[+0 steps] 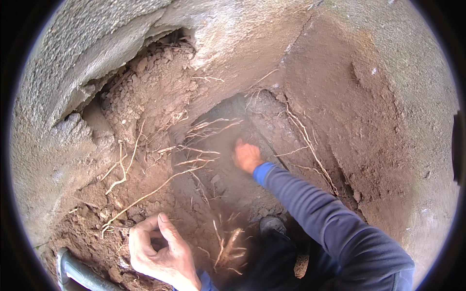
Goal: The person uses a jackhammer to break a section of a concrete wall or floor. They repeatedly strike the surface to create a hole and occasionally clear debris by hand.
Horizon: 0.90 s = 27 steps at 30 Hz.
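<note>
The right hand (248,156) looks bunched, but its fingers are blurred, so from where I stand I can't tell whether they pinch anything. Pale roots (213,131) jut from the dirt bank (160,97) just off it, toward ten o'clock, apart from the knuckles; their long axis runs roughly from eight o'clock to two. The right hand is clearly the nearer one. Its arm, in a blue sleeve (325,213), slants in from four o'clock, stretched out low. Back toward half past seven, the left hand (162,252) hangs loosely curled, thumb up, nothing visible in it.
</note>
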Motion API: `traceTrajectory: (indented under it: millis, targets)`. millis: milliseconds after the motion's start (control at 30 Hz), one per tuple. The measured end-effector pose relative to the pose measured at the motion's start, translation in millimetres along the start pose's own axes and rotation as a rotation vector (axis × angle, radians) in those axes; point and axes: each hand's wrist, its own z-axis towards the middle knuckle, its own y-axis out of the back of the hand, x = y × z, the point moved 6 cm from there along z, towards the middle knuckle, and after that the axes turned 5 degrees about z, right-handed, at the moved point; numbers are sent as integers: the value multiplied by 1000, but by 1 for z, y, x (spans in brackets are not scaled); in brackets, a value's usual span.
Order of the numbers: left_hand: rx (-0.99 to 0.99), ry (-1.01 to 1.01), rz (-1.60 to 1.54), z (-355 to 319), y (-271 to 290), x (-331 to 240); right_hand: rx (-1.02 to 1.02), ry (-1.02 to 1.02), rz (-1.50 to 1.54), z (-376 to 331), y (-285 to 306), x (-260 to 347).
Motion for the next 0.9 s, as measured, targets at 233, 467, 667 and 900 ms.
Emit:
traceTrajectory:
  millis: [233, 467, 667, 900]
  targets:
    - [-2, 1, -5, 3, 1, -1, 469, 663, -200, -49, -20, 25]
    - [-67, -15, 56, -1, 11, -11, 240, 541, -16, -202, 66, -42]
    - [-96, -25, 12, 2, 17, -16, -201, 137, 434, -278, 147, -88]
    - [-463, -197, 47, -59, 160, -32, -306, 315, 259, -362, 190, -108]
